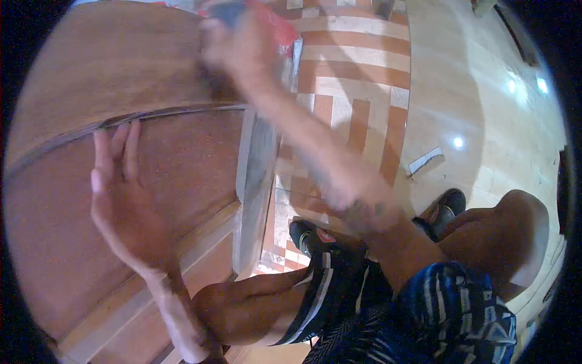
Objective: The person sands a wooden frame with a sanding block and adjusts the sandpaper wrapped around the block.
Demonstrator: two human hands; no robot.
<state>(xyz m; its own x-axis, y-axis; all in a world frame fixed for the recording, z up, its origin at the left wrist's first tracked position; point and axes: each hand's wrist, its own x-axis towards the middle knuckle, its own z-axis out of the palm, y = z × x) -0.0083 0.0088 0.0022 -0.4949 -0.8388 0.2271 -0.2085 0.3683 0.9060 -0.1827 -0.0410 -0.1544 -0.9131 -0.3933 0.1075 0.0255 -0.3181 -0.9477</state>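
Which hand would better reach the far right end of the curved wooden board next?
Probably the right hand: it is at that end; the left hand is farther back, fingertips by the board's edge.

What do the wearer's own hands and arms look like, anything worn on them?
Left hand and right hand: bare, no gloves. Right upper arm enters a loose sleeve patterned blue, black and white. Right forearm has dark marks, too blurred to identify.

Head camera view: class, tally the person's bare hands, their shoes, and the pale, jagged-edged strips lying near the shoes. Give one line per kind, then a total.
Hands: 2 (left hand, right hand, blurred)
Shoes: 2 (left shoe, right shoe)
Jagged strip: 1
Total: 5
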